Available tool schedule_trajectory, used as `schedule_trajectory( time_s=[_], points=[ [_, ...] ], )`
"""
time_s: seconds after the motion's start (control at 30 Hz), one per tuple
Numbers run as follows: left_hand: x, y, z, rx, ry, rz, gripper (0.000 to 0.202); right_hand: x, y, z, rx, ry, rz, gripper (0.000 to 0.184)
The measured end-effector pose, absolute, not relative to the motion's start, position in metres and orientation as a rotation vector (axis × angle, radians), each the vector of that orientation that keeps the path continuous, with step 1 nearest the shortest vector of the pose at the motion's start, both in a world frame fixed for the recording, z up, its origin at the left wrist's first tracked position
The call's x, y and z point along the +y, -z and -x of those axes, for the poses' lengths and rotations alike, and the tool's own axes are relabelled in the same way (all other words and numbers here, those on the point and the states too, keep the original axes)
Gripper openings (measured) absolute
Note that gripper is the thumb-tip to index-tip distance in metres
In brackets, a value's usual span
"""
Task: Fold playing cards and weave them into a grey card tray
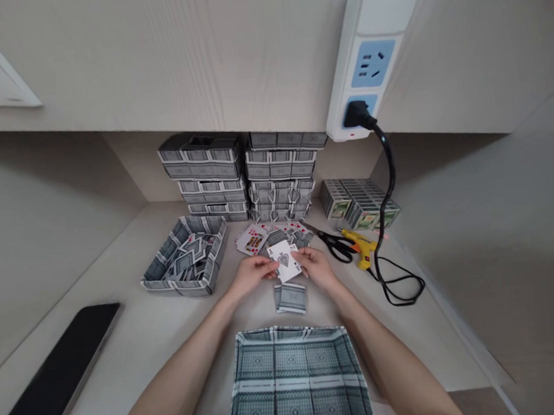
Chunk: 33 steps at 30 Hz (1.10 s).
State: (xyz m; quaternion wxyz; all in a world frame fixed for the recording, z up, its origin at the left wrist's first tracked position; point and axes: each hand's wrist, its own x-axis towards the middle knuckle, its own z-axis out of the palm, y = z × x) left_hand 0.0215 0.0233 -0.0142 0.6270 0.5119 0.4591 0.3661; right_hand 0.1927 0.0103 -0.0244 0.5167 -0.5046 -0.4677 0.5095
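My left hand point(250, 274) and my right hand point(315, 267) meet above the desk, each pinching a side of face-up playing cards point(284, 260); the top one shows a black ace of spades, and a second card peeks out at its right. Just below my hands a small piece of face-down cards point(290, 297) lies flat on the desk. Behind the hands loose face-up cards point(274, 235) are spread out. An open box made of card backs point(296, 383) sits at the near edge between my forearms.
A card-made tray point(186, 259) with loose cards stands at the left. Stacks of card boxes point(241, 175) line the back wall, with card packs point(359, 203) at the right. Scissors point(335, 245), a yellow glue gun point(361, 247) with black cable, a phone point(58, 368) and a wall power strip point(373, 49) are nearby.
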Motion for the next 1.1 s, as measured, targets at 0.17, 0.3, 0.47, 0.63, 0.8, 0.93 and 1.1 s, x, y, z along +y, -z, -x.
schedule_trajectory(
  time_s=[0.17,0.3,0.47,0.63,0.8,0.93,1.1],
  points=[
    [0.023,0.015,-0.022,1.053,-0.854,-1.162,0.027,0.012,0.031,-0.193,-1.147,-1.203,1.205,0.034],
    [0.025,0.017,-0.022,1.051,-0.843,-1.199,0.029,0.01,0.03,-0.191,-1.159,-1.212,1.182,0.034],
    [0.027,0.02,-0.02,1.119,-0.837,-1.389,0.03,0.008,0.026,-0.188,-1.142,-1.197,1.171,0.035],
    [0.026,0.02,-0.019,1.129,-0.815,-1.435,0.03,0.007,0.023,-0.188,-1.141,-1.226,1.163,0.034],
    [0.026,0.016,-0.019,1.12,-0.803,-1.432,0.031,0.008,0.02,-0.193,-1.171,-1.276,1.171,0.033],
    [0.025,0.014,-0.02,1.116,-0.799,-1.437,0.031,0.009,0.02,-0.196,-1.186,-1.302,1.178,0.035],
    [0.026,0.018,-0.021,1.116,-0.823,-1.466,0.032,0.009,0.022,-0.195,-1.168,-1.302,1.177,0.035]
  ],
)
